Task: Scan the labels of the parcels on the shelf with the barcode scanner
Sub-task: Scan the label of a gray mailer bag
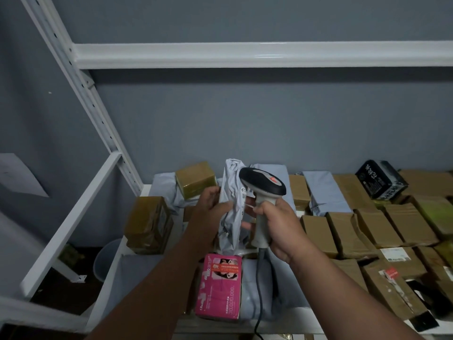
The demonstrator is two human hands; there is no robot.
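My left hand (pixel 211 210) grips a crumpled grey poly-bag parcel (pixel 232 192) and holds it upright above the shelf. A white label with a barcode shows on the side of the bag that faces right. My right hand (pixel 274 224) grips the grey handle of the barcode scanner (pixel 263 186). The scanner's dark head sits close beside the bag's label, and its cable hangs down toward the shelf's front edge.
A pink box (pixel 219 287) lies on the shelf below my hands. Several brown taped cartons (pixel 367 229) fill the shelf to the right, with a black box (pixel 381 179) at the back. More cartons (pixel 149 223) and grey bags sit left. A white shelf beam (pixel 245 55) runs overhead.
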